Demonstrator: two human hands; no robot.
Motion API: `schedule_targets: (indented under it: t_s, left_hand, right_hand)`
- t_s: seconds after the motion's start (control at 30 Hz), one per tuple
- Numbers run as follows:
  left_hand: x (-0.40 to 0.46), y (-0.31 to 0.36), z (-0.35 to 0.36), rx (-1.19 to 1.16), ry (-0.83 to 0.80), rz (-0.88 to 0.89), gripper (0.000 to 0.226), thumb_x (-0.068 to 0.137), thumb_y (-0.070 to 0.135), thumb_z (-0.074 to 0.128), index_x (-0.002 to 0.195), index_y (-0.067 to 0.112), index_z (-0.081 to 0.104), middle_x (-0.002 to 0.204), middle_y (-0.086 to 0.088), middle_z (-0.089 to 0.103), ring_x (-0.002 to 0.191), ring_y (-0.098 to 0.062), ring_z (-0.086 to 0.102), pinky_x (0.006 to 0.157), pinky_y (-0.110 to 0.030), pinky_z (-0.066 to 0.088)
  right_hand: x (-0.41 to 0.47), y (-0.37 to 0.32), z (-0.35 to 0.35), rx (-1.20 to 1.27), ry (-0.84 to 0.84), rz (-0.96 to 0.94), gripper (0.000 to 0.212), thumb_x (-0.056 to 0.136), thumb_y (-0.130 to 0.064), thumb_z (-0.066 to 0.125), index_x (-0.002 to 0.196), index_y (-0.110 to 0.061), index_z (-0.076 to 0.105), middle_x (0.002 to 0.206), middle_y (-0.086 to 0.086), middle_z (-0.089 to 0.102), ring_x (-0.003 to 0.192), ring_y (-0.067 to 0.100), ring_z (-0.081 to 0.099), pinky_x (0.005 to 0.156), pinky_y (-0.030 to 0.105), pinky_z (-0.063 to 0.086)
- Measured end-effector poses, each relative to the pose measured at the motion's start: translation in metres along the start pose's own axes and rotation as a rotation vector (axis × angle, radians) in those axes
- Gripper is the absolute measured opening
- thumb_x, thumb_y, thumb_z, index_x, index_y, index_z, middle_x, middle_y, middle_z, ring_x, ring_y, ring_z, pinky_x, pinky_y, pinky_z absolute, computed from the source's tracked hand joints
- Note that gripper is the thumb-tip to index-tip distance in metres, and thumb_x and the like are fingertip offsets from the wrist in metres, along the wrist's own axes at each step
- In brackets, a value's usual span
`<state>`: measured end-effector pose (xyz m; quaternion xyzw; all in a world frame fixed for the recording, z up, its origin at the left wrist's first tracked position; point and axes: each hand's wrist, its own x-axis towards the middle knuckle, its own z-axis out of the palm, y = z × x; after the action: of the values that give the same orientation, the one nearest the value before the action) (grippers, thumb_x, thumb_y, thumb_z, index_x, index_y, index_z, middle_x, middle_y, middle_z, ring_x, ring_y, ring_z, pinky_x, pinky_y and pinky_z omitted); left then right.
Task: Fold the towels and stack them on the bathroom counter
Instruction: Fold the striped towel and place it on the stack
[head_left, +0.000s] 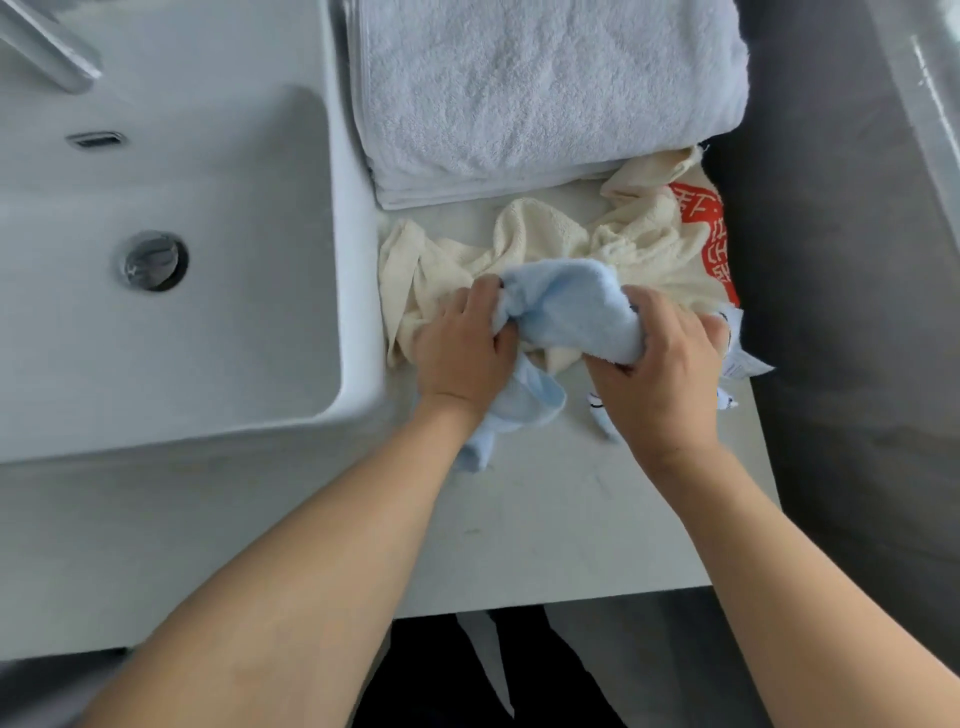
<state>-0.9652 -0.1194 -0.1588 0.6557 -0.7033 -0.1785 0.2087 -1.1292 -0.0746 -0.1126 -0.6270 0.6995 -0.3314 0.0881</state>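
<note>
Right now my left hand (462, 353) and my right hand (660, 374) both clutch a bunched light blue towel (566, 306), fingers curled into it at either end, one corner trailing down under my left wrist. It sits on top of a crumpled cream towel (545, 239) with red print along its right edge. Just beyond, a folded white towel (540, 88) lies on the bench (561, 530). To the left is the sink (171, 249) with its drain.

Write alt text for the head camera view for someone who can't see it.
Both hands, left hand and right hand, grip a crumpled light blue towel over an unfolded cream towel on the counter, with a folded white towel behind and a sink at left.
</note>
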Motion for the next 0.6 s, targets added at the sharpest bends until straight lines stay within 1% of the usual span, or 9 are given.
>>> schedule_targets:
  t_s: [0.07,0.1,0.17,0.23,0.33,0.43,0.47,0.53,0.6]
  left_hand:
    - [-0.019,0.009,-0.022,-0.224,0.170,-0.061,0.028,0.087,0.027,0.048,0.107,0.014,0.061,0.094,-0.002,0.068,0.085,-0.023,0.059,0.067,-0.035,0.043]
    - [-0.031,0.013,-0.037,-0.343,0.263,-0.112,0.024,0.085,0.027,0.046,0.103,0.020,0.059,0.091,0.006,0.068,0.082,-0.018,0.059,0.067,-0.031,0.043]
    - [-0.051,0.013,-0.069,-0.549,0.400,-0.164,0.016,0.083,0.024,0.045,0.094,0.030,0.055,0.087,0.023,0.064,0.079,0.000,0.058,0.070,-0.019,0.044]
    - [-0.064,0.009,-0.102,-0.661,0.499,-0.157,0.021,0.083,0.016,0.045,0.089,0.034,0.051,0.085,0.029,0.059,0.079,0.006,0.054,0.073,-0.011,0.041]
    - [-0.076,-0.003,-0.140,-0.690,0.518,-0.125,0.025,0.084,0.009,0.046,0.093,0.031,0.052,0.085,0.027,0.058,0.079,0.004,0.054,0.074,-0.013,0.042]
    - [-0.088,-0.022,-0.158,-0.734,0.559,-0.184,0.023,0.086,0.002,0.045,0.094,0.022,0.054,0.087,0.017,0.058,0.081,0.003,0.055,0.076,-0.015,0.043]
    - [-0.092,-0.032,-0.165,-0.753,0.588,-0.208,0.024,0.086,0.000,0.045,0.093,0.022,0.053,0.088,0.014,0.057,0.081,0.004,0.055,0.076,-0.015,0.043]
    - [-0.100,-0.056,-0.178,-0.780,0.634,-0.239,0.026,0.086,-0.002,0.043,0.092,0.022,0.053,0.089,0.013,0.056,0.081,0.005,0.054,0.076,-0.014,0.043]
    - [-0.109,-0.086,-0.195,-0.795,0.681,-0.277,0.024,0.086,-0.005,0.042,0.092,0.016,0.053,0.088,0.011,0.056,0.080,0.004,0.055,0.076,-0.015,0.044]
  right_hand:
    - [-0.008,-0.012,-0.007,0.026,0.034,0.046,0.027,0.071,-0.010,0.072,0.097,-0.006,0.064,0.078,0.000,0.063,0.071,0.023,0.054,0.082,0.031,0.029]
    - [-0.013,-0.017,-0.009,0.038,0.038,0.049,0.028,0.071,-0.010,0.071,0.097,-0.007,0.063,0.078,-0.003,0.061,0.072,0.019,0.051,0.082,0.031,0.029]
    - [-0.022,-0.028,-0.014,0.068,0.022,0.071,0.036,0.070,-0.011,0.072,0.104,-0.009,0.061,0.083,-0.009,0.057,0.074,0.008,0.039,0.084,0.033,0.031]
    - [-0.029,-0.038,-0.017,0.093,0.010,0.122,0.046,0.070,-0.012,0.074,0.112,-0.014,0.057,0.087,-0.011,0.057,0.077,0.001,0.032,0.086,0.035,0.033]
    - [-0.039,-0.056,-0.014,0.043,-0.034,0.126,0.042,0.072,-0.016,0.070,0.112,-0.014,0.057,0.089,-0.005,0.065,0.083,0.016,0.053,0.092,0.035,0.031]
    - [-0.052,-0.069,-0.008,-0.056,-0.062,0.174,0.027,0.074,-0.019,0.069,0.097,-0.009,0.059,0.085,0.005,0.065,0.083,0.029,0.058,0.093,0.040,0.036]
    - [-0.058,-0.076,-0.006,-0.065,-0.080,0.204,0.025,0.074,-0.019,0.068,0.094,-0.008,0.059,0.084,0.007,0.065,0.082,0.032,0.057,0.089,0.041,0.039]
    - [-0.069,-0.093,-0.001,-0.026,-0.111,0.236,0.021,0.074,-0.018,0.066,0.090,-0.007,0.057,0.078,0.008,0.063,0.075,0.036,0.056,0.071,0.039,0.041]
    - [-0.079,-0.126,0.008,0.032,-0.148,0.203,0.022,0.068,-0.020,0.066,0.083,-0.008,0.055,0.066,0.003,0.056,0.063,0.034,0.053,0.056,0.033,0.035]
